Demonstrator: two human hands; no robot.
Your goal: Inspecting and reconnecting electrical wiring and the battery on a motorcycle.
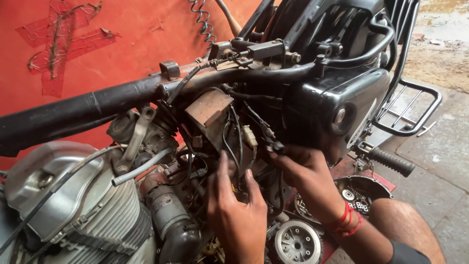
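My left hand [238, 215] reaches up into the wiring bundle [234, 142] under the motorcycle frame, its fingers spread apart among the black wires, thumb and forefinger raised; I cannot tell whether they pinch any one wire. My right hand [299, 168], with red thread bands [348, 222] around the wrist, is closed on a small black connector [273, 145] at the end of a wire, just right of the left hand. A pale plug [250, 136] hangs just above and between both hands. Above them sits a rusty brown box [209, 108] tucked beneath the black frame tube [97, 105]. To the right, touching the back of my right hand, is the glossy black side cover [332, 105], with a rubber footpeg [393, 161] sticking out below it. To the left stands the finned silver engine cylinder [83, 205], with a grey hose [141, 168] across it. Below my hands lies a round toothed metal disc [296, 242]. An orange wall [122, 39] fills the background.
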